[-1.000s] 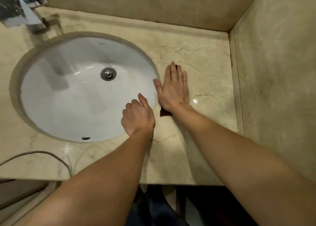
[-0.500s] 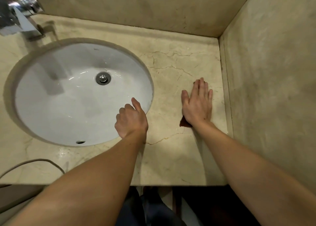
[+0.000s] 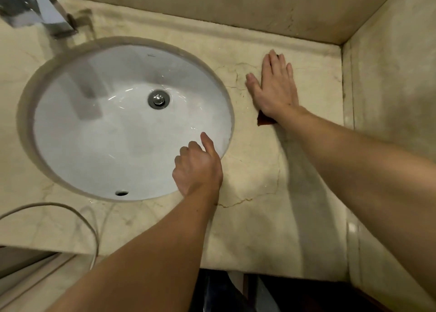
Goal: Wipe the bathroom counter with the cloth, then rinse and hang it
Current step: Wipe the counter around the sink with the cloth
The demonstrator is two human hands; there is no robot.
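Observation:
My right hand (image 3: 274,87) lies flat, fingers together, pressing a dark red-brown cloth (image 3: 264,120) onto the beige marble counter (image 3: 259,217), to the right of the basin and near the back ledge. Only a corner of the cloth shows below the wrist and a sliver past the fingertips. My left hand (image 3: 199,167) is loosely curled with nothing in it and rests on the front right rim of the white oval basin (image 3: 94,146), thumb pointing up.
A chrome tap (image 3: 37,9) stands at the back left of the basin. A grey cable (image 3: 70,215) loops over the front left of the counter. Marble walls close the back and right side. The counter's front edge runs below my forearms.
My right hand has slid the cloth away from me and slightly left, from near the right wall toward the back ledge. The left hand has stayed on the basin rim.

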